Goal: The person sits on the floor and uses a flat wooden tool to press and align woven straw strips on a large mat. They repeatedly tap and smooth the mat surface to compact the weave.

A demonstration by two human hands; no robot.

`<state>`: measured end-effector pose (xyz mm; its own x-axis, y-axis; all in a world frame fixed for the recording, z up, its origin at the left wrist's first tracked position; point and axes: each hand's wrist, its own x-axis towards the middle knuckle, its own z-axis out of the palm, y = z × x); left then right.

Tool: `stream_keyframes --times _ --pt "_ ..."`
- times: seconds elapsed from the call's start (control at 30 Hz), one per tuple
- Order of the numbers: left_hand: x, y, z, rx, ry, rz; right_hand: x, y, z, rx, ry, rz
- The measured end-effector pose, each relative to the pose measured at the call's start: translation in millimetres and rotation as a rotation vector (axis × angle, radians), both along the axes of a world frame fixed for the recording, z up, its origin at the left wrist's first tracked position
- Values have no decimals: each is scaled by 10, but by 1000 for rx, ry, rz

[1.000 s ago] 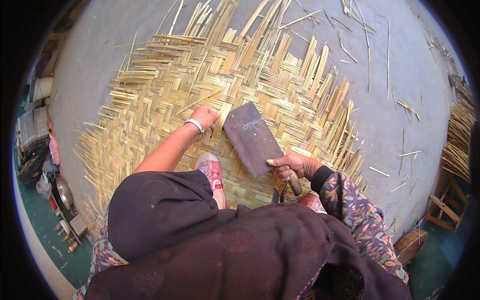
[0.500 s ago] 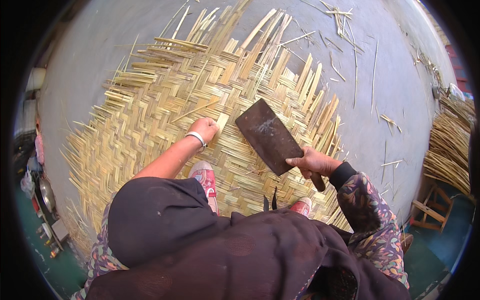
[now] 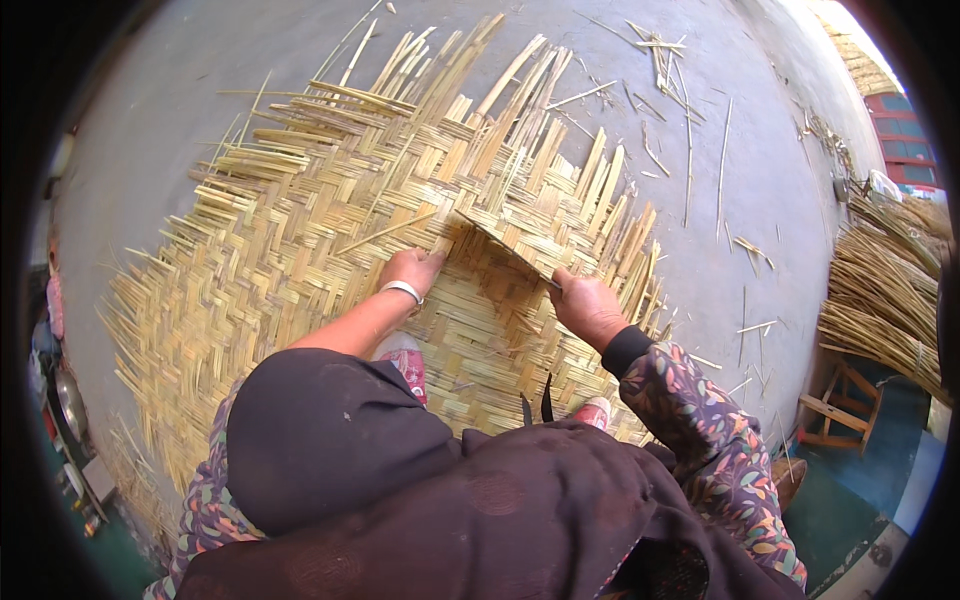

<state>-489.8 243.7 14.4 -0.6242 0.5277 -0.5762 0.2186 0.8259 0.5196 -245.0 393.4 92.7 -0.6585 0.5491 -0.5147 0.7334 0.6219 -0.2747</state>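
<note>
A large woven bamboo mat (image 3: 300,230) lies on the concrete floor, with loose strip ends sticking out at its far edge. My left hand (image 3: 410,268), a white bangle on its wrist, presses fingers-down on the weave. My right hand (image 3: 585,308) grips the handle of a dark cleaver (image 3: 505,248). The blade shows edge-on, lying low against the strips just right of my left hand. I crouch on the mat in red shoes (image 3: 405,360).
Loose bamboo slivers (image 3: 690,130) are scattered over the grey floor beyond the mat. A thick bundle of bamboo strips (image 3: 885,300) lies at the right, with a small wooden stool (image 3: 835,405) below it. Pots and clutter line the left rim.
The cleaver, earlier held up with its broad face showing, has come down edge-on onto the mat beside my left hand. My left hand has stayed on the weave.
</note>
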Motion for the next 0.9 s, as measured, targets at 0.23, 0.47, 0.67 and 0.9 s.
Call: stream_keyframes --times 0.23,0.47,0.67,0.9 --pt "45 -96 -34 83 -26 -2 -10 -4 -107 -15 -3 -17" --pt "29 -218 -99 209 -156 9 -3 8 -130 -9 -1 -19" --pt "-74 -167 -91 179 -161 -20 -33 43 -74 -25 24 -25" --pt "-189 51 16 67 -514 131 -371 -35 1 -227 420 -174"
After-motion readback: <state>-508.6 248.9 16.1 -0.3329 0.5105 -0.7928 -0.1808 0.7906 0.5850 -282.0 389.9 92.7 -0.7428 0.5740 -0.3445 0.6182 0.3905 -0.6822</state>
